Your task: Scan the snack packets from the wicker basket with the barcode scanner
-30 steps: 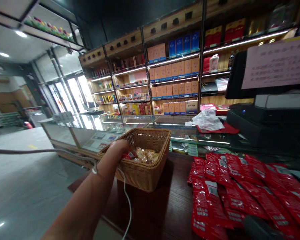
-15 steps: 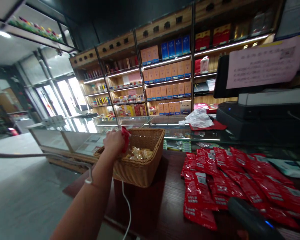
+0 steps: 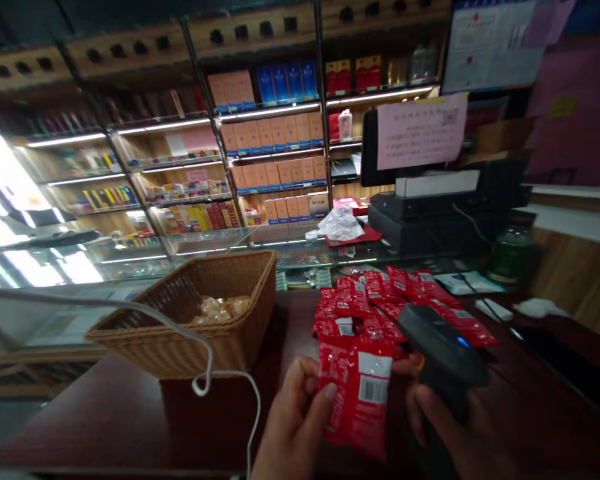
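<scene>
My left hand is closed on a red snack packet, holding it up with its white barcode label facing me. My right hand grips a black handheld barcode scanner with a small blue light, right beside the packet. Behind them several more red packets lie spread on the dark wooden counter. A wicker basket with a few pale wrapped snacks stands to the left.
A white cable loops across the counter in front of the basket. A register with monitor and pink notice sits at the back right, by a green jar. A glass display case and stocked shelves lie behind.
My left hand has left the basket with a red packet and brought it to the front. The scanner in my right hand has risen beside it. The view has swung right.
</scene>
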`<state>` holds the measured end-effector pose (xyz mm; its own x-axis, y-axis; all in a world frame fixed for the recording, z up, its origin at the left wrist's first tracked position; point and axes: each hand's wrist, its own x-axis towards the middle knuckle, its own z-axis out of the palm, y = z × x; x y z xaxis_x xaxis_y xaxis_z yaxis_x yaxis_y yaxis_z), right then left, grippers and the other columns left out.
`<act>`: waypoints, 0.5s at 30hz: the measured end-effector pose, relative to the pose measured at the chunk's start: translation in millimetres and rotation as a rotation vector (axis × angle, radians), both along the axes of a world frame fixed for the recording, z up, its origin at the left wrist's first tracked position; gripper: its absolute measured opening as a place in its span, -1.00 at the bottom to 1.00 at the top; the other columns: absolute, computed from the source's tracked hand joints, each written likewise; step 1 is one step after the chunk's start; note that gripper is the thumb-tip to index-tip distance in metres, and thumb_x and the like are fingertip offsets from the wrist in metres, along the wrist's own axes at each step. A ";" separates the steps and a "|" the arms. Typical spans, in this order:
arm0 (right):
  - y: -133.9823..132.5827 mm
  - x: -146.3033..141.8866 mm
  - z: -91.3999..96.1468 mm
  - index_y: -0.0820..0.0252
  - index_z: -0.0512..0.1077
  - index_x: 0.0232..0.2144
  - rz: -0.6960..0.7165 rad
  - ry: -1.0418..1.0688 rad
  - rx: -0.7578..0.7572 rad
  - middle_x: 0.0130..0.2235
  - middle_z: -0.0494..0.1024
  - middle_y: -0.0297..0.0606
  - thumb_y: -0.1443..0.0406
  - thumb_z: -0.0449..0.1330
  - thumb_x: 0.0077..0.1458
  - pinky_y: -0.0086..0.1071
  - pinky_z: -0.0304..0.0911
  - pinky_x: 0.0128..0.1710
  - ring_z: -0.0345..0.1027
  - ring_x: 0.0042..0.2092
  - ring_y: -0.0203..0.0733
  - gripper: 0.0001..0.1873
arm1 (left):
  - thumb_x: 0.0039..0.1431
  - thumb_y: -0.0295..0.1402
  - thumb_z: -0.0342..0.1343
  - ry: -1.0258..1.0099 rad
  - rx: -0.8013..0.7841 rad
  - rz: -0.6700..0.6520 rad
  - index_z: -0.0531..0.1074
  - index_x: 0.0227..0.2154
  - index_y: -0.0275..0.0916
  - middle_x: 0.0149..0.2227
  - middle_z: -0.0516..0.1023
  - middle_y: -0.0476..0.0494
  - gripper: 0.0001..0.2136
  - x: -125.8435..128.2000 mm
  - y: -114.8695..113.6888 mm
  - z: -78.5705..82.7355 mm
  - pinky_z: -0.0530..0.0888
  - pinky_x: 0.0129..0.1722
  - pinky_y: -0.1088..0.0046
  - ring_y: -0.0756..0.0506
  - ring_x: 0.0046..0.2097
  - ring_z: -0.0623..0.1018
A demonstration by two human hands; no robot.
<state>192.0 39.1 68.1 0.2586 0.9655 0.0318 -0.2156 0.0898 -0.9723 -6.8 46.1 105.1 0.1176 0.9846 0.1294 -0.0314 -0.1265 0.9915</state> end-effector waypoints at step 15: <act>-6.5 -16.7 18.0 0.14 0.45 -0.21 -0.280 0.088 -0.012 -0.33 0.53 -0.40 0.08 0.47 -0.19 -0.55 0.33 -0.48 0.35 -0.43 -0.29 -0.49 | -0.07 -0.10 0.42 -0.314 -0.397 -0.177 0.50 -0.28 -0.23 -0.41 0.62 -0.06 -0.61 16.1 -7.1 -36.8 0.47 -0.41 0.55 0.00 -0.45 0.56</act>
